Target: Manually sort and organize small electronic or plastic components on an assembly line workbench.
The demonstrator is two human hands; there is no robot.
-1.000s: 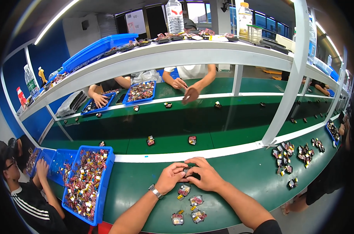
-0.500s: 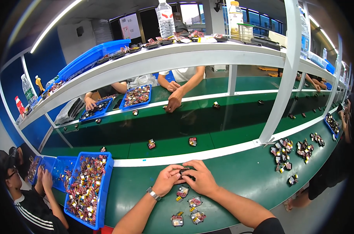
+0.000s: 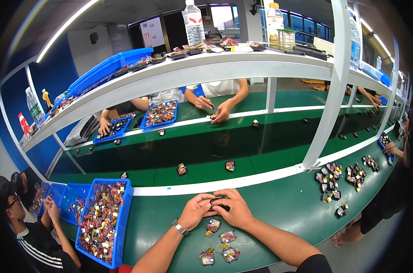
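My left hand (image 3: 195,212), with a metal watch on its wrist, and my right hand (image 3: 235,210) meet over the green table. Between them, their fingers are closed on a small black plastic part (image 3: 213,201), mostly covered by the fingertips. Just below my hands lie several small black-framed units with red wiring and yellow and white bits, among them a nearer one (image 3: 212,225), one beside it (image 3: 227,236), and another lower down (image 3: 231,255).
A blue tray (image 3: 129,218) heaped with small parts stands at my left. Several unit clusters (image 3: 329,179) lie right. Beyond a white rail (image 3: 192,187), a green belt (image 3: 206,159) carries scattered units. A white post (image 3: 327,100) and overhead shelf (image 3: 242,68) stand ahead. Co-workers sit left and across.
Units on the belt have shifted slightly right. Across from me, a co-worker's hands have moved apart, one now holding a thin tool. My hands have barely moved.
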